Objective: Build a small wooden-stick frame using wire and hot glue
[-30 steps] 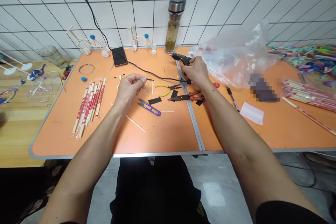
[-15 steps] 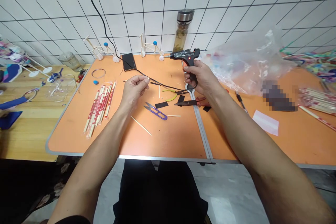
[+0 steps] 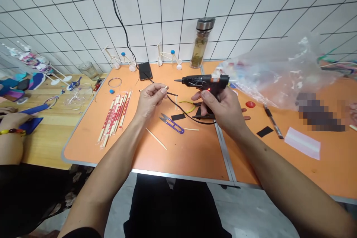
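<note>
Your orange folding table [image 3: 178, 156] spreads out before you, with a transparent plastic bag [image 3: 279, 70] heaped at its far right. Your right hand [image 3: 223, 109] wraps firmly around the grip of a black hot glue gun [image 3: 200, 80], whose nozzle points left and whose black cord [image 3: 178, 106] loops just nearer you. Your left hand [image 3: 150, 102] is left of the gun, its fingertips [image 3: 160, 90] narrowly pinched on a short wooden stick [image 3: 166, 87], whose end pokes out rightward. Purple thread snips [image 3: 171, 124] lie on the table just right of that hand.
</note>
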`<state>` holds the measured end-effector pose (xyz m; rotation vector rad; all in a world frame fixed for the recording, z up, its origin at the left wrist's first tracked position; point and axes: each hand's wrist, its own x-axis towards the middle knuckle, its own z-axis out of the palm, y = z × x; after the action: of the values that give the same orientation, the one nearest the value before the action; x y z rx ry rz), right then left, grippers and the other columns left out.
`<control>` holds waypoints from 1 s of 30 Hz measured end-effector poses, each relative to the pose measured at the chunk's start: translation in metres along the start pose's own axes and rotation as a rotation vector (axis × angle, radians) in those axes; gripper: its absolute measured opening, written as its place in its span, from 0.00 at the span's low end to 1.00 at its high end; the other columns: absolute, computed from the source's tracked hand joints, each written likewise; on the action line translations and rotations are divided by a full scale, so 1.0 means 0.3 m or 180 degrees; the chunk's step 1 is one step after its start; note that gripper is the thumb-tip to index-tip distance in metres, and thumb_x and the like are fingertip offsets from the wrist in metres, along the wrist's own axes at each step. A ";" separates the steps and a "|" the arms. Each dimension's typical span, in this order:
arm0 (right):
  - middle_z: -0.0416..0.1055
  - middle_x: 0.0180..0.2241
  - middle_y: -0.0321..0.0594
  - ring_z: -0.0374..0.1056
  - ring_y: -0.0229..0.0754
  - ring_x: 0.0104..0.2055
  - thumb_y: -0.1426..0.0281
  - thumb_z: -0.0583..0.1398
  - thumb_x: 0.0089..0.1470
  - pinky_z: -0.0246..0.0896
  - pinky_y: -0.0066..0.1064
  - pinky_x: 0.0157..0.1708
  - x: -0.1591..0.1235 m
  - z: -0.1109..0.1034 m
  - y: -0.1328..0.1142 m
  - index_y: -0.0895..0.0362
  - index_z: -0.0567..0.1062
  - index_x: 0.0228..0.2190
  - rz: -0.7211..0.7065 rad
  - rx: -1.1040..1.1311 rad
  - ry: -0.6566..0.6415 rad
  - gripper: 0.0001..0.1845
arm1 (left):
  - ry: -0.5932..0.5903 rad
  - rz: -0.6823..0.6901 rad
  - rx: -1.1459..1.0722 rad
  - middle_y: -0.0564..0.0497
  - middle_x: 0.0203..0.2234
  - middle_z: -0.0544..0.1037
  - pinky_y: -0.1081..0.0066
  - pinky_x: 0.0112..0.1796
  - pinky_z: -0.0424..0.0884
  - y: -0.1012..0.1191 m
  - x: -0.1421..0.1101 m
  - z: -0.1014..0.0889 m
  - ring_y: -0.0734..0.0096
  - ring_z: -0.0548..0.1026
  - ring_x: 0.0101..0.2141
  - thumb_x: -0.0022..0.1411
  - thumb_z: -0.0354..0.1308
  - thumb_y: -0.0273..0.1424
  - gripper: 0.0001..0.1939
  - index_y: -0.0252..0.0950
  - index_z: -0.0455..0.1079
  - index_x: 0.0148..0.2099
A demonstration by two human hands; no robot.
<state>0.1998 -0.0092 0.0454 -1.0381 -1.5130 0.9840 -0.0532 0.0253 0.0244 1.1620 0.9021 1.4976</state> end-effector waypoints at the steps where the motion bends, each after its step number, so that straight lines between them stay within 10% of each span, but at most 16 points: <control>1: 0.84 0.36 0.41 0.72 0.42 0.26 0.37 0.71 0.67 0.72 0.40 0.28 -0.009 0.005 -0.005 0.49 0.81 0.42 -0.0036 -0.0053 0.0035 0.28 | 0.0005 0.0007 -0.0004 0.55 0.23 0.79 0.74 0.23 0.55 0.000 -0.002 0.003 0.81 0.64 0.21 0.51 0.87 0.47 0.23 0.38 0.85 0.38; 30: 0.84 0.40 0.42 0.64 0.38 0.21 0.36 0.70 0.67 0.67 0.40 0.24 -0.044 0.040 -0.017 0.50 0.80 0.40 -0.0098 0.0202 0.0081 0.29 | 0.0000 0.0054 -0.0232 0.51 0.26 0.82 0.74 0.26 0.62 0.008 -0.026 0.038 0.77 0.70 0.25 0.48 0.89 0.53 0.27 0.39 0.85 0.36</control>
<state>0.1889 -0.0244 0.0446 -0.9764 -1.4637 0.9877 -0.0426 0.0170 0.0279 1.1192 0.8327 1.5318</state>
